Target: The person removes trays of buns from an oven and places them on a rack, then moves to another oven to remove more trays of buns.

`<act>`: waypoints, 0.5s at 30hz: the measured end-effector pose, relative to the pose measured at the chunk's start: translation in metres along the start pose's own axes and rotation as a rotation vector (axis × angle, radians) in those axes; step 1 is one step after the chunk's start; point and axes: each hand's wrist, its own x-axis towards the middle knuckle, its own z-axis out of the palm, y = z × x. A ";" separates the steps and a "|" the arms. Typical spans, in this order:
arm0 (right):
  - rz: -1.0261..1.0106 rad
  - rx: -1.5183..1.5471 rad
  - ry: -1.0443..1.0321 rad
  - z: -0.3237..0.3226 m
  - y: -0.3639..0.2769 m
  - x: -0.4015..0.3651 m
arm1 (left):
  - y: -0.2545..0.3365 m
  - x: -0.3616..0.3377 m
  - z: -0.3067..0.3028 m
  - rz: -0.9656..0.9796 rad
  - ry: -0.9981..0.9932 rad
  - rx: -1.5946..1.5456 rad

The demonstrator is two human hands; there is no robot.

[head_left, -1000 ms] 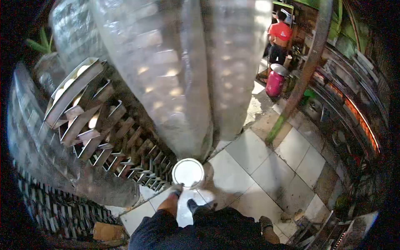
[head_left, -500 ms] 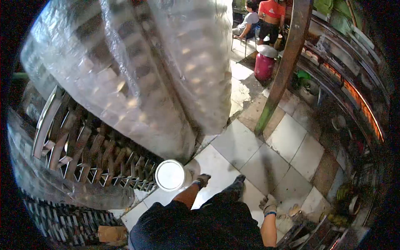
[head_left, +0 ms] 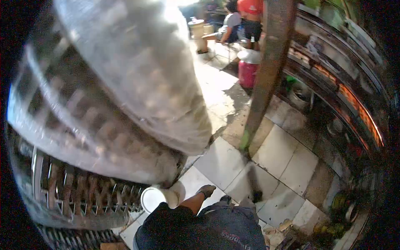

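Note:
My left hand [head_left: 207,191], in what looks like a dark glove, hangs low over the pale floor tiles. Its fingers are small and blurred, and I can make out nothing held in them. Left of that forearm stands a white bucket [head_left: 153,199], its top a bright round disc; the hand is apart from it. My right hand does not show in the current view. My dark shirt [head_left: 208,229] fills the bottom middle, with a shoe tip just ahead of it.
Large plastic-wrapped stacks [head_left: 137,83] rise on the left above slatted racks [head_left: 83,191]. A wooden post [head_left: 266,79] stands ahead. Shelving [head_left: 333,91] with orange-lit slots runs along the right. Further off are a pink drum [head_left: 248,74] and two people [head_left: 251,21].
The view has swung and moved forward, so the wrapped stacks, post and bucket sit further left. My gloved right hand, seen earlier at lower right, has left sight.

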 end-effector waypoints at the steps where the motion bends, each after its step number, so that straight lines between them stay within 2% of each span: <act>1: 0.026 0.028 -0.003 -0.005 0.003 0.008 | 0.038 -0.002 -0.002 0.013 -0.022 0.021; 2: 0.047 0.054 -0.005 -0.012 0.005 0.018 | 0.074 -0.002 -0.002 0.185 -0.067 0.268; 4: 0.075 0.092 -0.008 -0.029 0.012 0.045 | 0.119 0.041 0.020 -0.110 -0.203 0.043; 5: 0.078 0.096 -0.013 -0.038 0.017 0.060 | 0.137 0.056 0.029 -0.093 -0.209 0.053; 6: 0.081 0.096 -0.014 -0.047 0.023 0.077 | 0.151 0.069 0.033 0.055 -0.205 0.187; 8: 0.067 0.083 -0.016 -0.070 0.042 0.111 | 0.165 0.092 0.040 0.543 -0.184 0.640; 10: 0.036 0.060 -0.018 -0.092 0.059 0.148 | 0.200 0.108 0.050 0.181 -0.195 0.354; 11: 0.012 0.034 -0.022 -0.102 0.066 0.171 | 0.214 0.112 0.053 0.062 -0.199 0.265; 12: -0.021 0.003 -0.024 -0.112 0.070 0.198 | 0.228 0.116 0.053 0.065 -0.203 0.273; 14: -0.102 -0.089 -0.009 -0.137 0.079 0.266 | 0.259 0.135 0.052 0.351 -0.229 0.759; 15: -0.187 -0.249 -0.001 -0.158 0.076 0.316 | 0.267 0.148 0.055 0.352 -0.234 0.767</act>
